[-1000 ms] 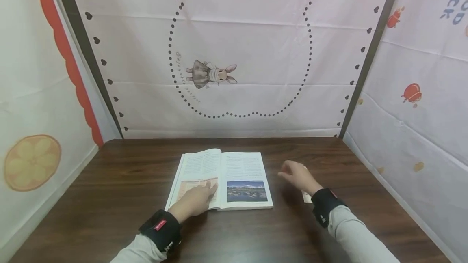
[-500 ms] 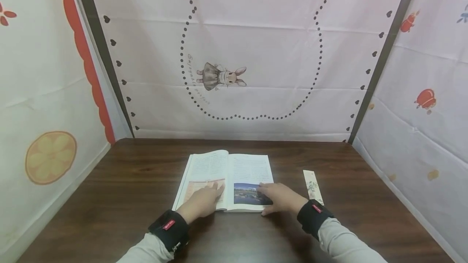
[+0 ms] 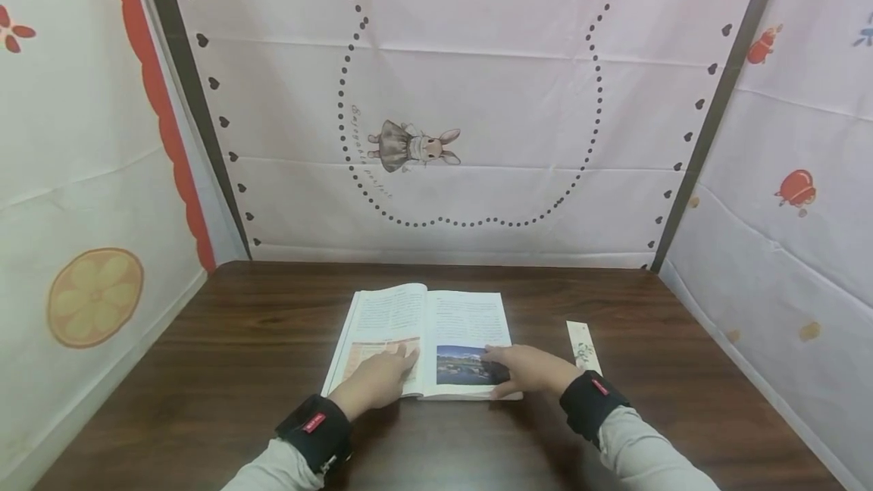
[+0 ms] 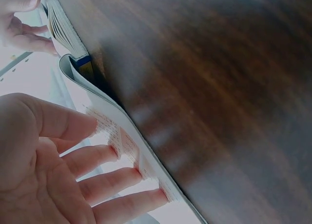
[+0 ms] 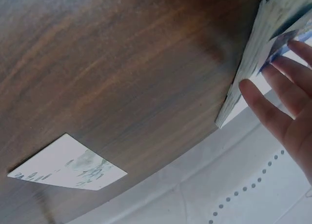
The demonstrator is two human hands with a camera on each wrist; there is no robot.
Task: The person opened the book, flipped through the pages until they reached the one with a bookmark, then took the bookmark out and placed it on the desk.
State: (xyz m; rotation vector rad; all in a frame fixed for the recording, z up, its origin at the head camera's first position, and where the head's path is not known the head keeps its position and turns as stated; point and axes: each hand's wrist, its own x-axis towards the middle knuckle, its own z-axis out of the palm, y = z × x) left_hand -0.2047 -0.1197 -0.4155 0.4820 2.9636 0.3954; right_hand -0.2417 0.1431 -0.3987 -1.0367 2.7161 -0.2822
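So the book [image 3: 467,317] lay spread at the lower centre of the head frame, on the dark surface [image 3: 239,339]. The left hand [image 3: 378,379] rested on the left page, fingers a bit apart and clamped on nothing. The right hand [image 3: 528,368] touched the book's lower right corner, fingers apart too; I couldn't tell if any page was caught there. My worry: the left page bulged near the spine, so if the left hand let up, pages could've flipped and lost the place. Also, the right wristband [image 3: 592,404] sat near the card [image 3: 582,343], so a sloppy sweep might've shoved it. Count: one book, one card, two hands, two wristbands.
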